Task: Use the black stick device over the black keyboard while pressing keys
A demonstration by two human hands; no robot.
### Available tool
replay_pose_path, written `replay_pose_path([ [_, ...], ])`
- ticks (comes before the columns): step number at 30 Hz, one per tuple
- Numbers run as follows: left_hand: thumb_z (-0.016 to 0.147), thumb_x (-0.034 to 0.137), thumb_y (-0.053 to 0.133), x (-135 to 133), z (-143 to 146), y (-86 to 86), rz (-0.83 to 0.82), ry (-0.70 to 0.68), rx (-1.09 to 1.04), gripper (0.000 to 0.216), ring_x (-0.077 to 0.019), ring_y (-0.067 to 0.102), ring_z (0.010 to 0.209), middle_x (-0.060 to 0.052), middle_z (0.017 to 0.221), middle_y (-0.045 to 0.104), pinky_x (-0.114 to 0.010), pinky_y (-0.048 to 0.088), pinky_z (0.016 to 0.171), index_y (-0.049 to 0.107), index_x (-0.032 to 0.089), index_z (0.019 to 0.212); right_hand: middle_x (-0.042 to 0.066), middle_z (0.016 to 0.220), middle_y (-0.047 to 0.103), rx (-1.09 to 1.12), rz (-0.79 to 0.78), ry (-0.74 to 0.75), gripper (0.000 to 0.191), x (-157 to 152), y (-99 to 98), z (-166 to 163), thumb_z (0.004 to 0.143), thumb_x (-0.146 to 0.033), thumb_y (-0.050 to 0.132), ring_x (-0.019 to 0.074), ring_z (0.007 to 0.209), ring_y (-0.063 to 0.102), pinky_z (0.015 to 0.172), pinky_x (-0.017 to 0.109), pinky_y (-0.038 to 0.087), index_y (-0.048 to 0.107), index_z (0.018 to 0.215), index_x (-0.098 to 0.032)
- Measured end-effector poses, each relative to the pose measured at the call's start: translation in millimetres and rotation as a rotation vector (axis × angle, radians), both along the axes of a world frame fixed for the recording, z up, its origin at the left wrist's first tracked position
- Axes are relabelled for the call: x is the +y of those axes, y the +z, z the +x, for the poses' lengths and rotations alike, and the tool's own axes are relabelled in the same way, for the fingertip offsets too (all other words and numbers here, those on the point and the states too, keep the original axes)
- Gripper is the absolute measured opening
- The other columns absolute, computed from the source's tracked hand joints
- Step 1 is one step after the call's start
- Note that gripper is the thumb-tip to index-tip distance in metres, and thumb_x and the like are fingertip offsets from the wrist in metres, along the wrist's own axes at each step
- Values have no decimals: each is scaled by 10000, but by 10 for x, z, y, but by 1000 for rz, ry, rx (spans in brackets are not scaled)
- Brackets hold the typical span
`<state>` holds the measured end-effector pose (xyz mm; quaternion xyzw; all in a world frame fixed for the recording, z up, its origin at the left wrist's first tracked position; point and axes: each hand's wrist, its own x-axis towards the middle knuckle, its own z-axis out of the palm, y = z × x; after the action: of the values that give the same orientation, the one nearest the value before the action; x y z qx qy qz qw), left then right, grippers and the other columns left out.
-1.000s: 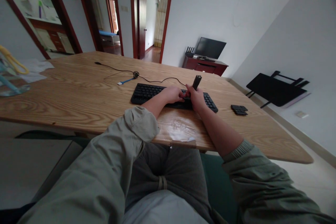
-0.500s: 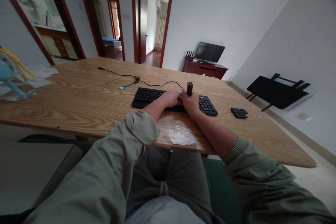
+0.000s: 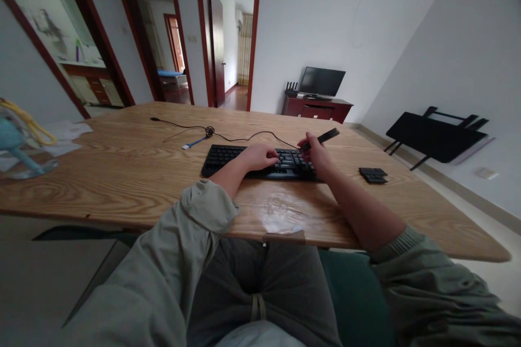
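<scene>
A black keyboard (image 3: 228,158) lies on the wooden table (image 3: 122,173) in front of me. My left hand (image 3: 259,156) rests on the middle of its keys with the fingers curled down; whether anything is under them is hidden. My right hand (image 3: 315,153) hovers over the keyboard's right end and pinches a slim dark tool (image 3: 325,137) that points up and to the right. The keyboard's black cable (image 3: 244,135) runs back across the table to a knot beside a blue-tipped plug (image 3: 194,142).
A small pile of black keycaps (image 3: 373,174) lies to the right of the keyboard. A glass container with yellow and blue things (image 3: 18,135) stands at the far left beside white cloth. Behind the table are doorways, a TV cabinet (image 3: 317,107) and a folded black table (image 3: 435,135).
My right hand lifted off the keyboard's middle and moved right, and the dark tool tipped from upright to slanting right. The left hand stayed on the keys. The camera tilted down a little.
</scene>
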<state>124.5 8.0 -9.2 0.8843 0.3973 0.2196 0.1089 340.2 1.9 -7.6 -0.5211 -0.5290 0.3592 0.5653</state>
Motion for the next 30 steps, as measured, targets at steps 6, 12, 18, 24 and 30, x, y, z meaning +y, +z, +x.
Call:
replay_pose_path([
  [6,869,385,540,-24,38,-15,45,-1,27,325,-181,654,907,-47,1001,747,-258,467,802,751,209,1043,-46,470,459,-193,-25,256,362,-47,64,378,773,-555,635,102,400,394,376,232,267,570,728,-202],
  [12,849,433,588,-121,180,-14,47,-29,21,341,-175,638,833,-46,945,736,-261,456,753,738,199,1047,-40,539,542,-277,31,432,202,-125,-44,355,755,-390,698,117,484,485,439,226,349,635,828,-212],
  [18,820,483,634,-201,208,44,71,30,-52,324,-160,595,760,-38,855,703,-262,435,674,716,182,906,-26,500,519,-115,9,398,220,-169,25,254,746,-408,702,107,470,442,435,228,293,642,726,-198],
  [24,825,436,646,-220,191,66,149,33,-152,307,-158,581,785,-37,885,674,-274,446,716,682,178,988,-3,575,551,65,-100,476,263,-167,28,239,716,-449,657,112,486,446,451,242,318,627,741,-189],
  [30,890,356,572,-184,192,43,175,-16,-111,240,-160,593,814,-60,887,681,-277,449,772,732,178,902,11,547,535,157,-128,612,281,-164,24,266,717,-423,515,136,456,424,442,271,302,628,785,-175],
])
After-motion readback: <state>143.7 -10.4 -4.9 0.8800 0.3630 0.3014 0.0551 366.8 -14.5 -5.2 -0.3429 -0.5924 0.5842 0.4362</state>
